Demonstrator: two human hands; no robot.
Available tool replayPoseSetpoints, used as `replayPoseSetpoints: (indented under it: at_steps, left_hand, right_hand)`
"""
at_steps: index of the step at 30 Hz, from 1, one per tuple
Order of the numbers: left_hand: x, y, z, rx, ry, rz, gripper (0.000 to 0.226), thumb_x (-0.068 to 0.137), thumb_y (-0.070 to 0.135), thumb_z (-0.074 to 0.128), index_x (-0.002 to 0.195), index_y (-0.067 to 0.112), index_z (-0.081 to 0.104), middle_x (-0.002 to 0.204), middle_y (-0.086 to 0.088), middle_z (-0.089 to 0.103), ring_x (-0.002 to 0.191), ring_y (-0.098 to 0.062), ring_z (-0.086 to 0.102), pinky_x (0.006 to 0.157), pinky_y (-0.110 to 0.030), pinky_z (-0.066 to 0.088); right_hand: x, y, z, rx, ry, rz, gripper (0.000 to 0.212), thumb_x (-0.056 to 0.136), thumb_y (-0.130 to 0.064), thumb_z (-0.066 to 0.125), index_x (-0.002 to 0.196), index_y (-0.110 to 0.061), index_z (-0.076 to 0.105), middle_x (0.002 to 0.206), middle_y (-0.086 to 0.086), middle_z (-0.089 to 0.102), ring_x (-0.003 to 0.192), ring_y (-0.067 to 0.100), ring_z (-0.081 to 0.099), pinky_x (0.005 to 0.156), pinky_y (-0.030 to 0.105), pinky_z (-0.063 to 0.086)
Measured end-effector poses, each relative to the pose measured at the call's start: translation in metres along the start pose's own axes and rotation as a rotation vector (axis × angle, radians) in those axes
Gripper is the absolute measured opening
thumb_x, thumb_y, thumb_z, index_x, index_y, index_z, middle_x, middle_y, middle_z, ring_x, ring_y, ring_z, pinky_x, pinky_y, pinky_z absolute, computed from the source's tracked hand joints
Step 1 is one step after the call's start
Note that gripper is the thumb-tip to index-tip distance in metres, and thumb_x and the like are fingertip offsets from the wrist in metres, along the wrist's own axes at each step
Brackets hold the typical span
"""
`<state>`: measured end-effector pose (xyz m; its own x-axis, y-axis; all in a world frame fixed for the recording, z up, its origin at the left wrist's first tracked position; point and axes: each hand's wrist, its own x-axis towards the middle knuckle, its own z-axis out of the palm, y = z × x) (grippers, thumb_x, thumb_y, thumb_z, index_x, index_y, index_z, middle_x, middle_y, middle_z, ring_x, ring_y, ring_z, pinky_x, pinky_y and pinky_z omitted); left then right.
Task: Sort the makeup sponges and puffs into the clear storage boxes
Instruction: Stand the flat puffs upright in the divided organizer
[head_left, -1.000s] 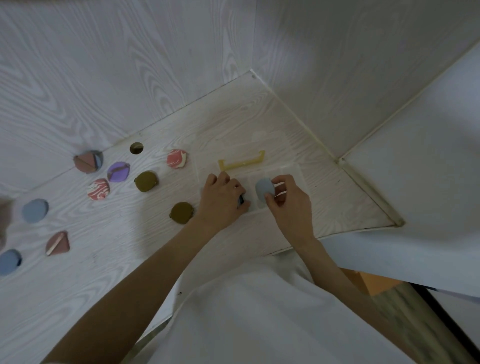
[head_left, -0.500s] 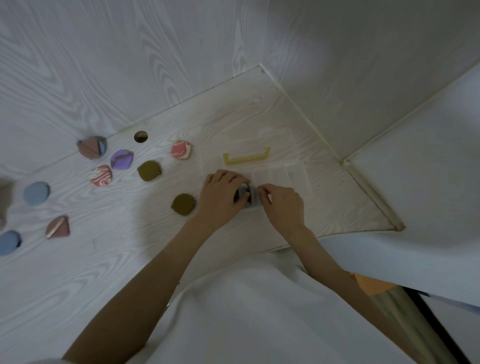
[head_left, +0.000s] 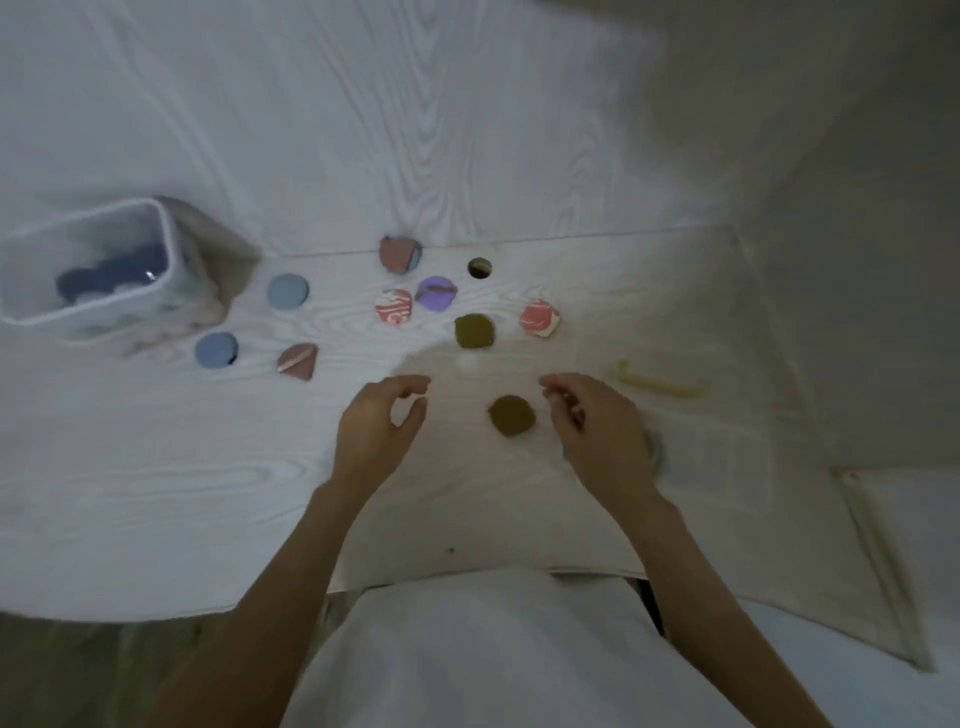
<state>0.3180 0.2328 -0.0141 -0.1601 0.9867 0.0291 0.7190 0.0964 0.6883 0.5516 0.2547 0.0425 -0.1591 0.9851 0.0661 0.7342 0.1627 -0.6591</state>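
An olive puff (head_left: 512, 415) lies flat on the pale wood desk (head_left: 156, 467) between my two hands, at the centre of the scattered lot. My left hand (head_left: 375, 426) hovers just at its nine o'clock, fingers loosely curled and holding nothing; my right hand (head_left: 597, 426) hangs at its three o'clock, fingers likewise bent over empty air, touching nothing I can make out. The sound move, I judge, is to pinch this nearest puff by its rim and lift it clean before turning toward a box. A second olive puff (head_left: 474, 331) sits at twelve o'clock, flanked by two pink marbled puffs (head_left: 393, 306) (head_left: 540, 318) and a purple one (head_left: 436, 292). Farther out toward ten o'clock lie two blue rounds (head_left: 288, 291) (head_left: 216, 350) and two mauve wedges (head_left: 297, 360) (head_left: 396, 253). The clear storage box (head_left: 161, 244) stands well apart at nine o'clock, dark blue pieces inside. A yellow handle (head_left: 655, 383) shows blurred at two o'clock; the low box beneath it is too faint to trace. Nothing blocks the reach.
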Motion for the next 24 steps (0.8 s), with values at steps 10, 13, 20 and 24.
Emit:
replayPoseSetpoints:
  at_steps: [10,13,20,24]
  left_hand:
    - [0.031,-0.162,-0.084,0.241,0.223,-0.552,0.056,0.084,0.022,0.063,0.133,0.002,0.043,0.132,-0.023,0.047,0.118,-0.040,0.042,0.100,-0.043,0.031]
    - [0.046,-0.190,-0.088,0.250,0.200,-0.635,0.060,0.087,0.024,0.061,0.135,-0.004,0.038,0.130,-0.028,0.046,0.116,-0.044,0.043,0.098,-0.045,0.031]
    - [0.079,-0.218,-0.095,0.214,0.224,-0.618,0.045,0.082,0.027,0.066,0.121,0.006,0.054,0.116,-0.021,0.055,0.104,-0.037,0.046,0.087,-0.032,0.030]
    - [0.082,-0.194,-0.102,-0.044,0.320,-0.691,0.034,0.081,0.023,0.069,0.104,0.004,0.052,0.103,-0.015,0.057,0.091,-0.027,0.050,0.074,-0.027,0.034]
  right_hand:
    - [0.155,-0.095,0.167,-0.129,-0.484,-0.355,0.032,0.090,-0.010,0.051,0.122,-0.012,0.057,0.123,0.010,0.057,0.114,0.026,0.050,0.096,0.036,0.039]
    - [0.190,-0.124,0.219,-0.190,-0.538,-0.383,0.041,0.094,-0.017,0.047,0.135,-0.013,0.045,0.133,0.014,0.049,0.118,0.032,0.045,0.097,0.037,0.036]
    - [0.221,-0.153,0.298,-0.474,-0.515,-0.310,0.045,0.094,-0.015,0.045,0.138,-0.012,0.037,0.141,0.017,0.035,0.128,0.035,0.032,0.096,0.047,0.040]
    - [0.206,-0.142,0.283,-0.230,-0.361,-0.256,0.020,0.087,-0.011,0.053,0.104,-0.003,0.058,0.108,0.019,0.056,0.100,0.035,0.052,0.070,0.035,0.040]
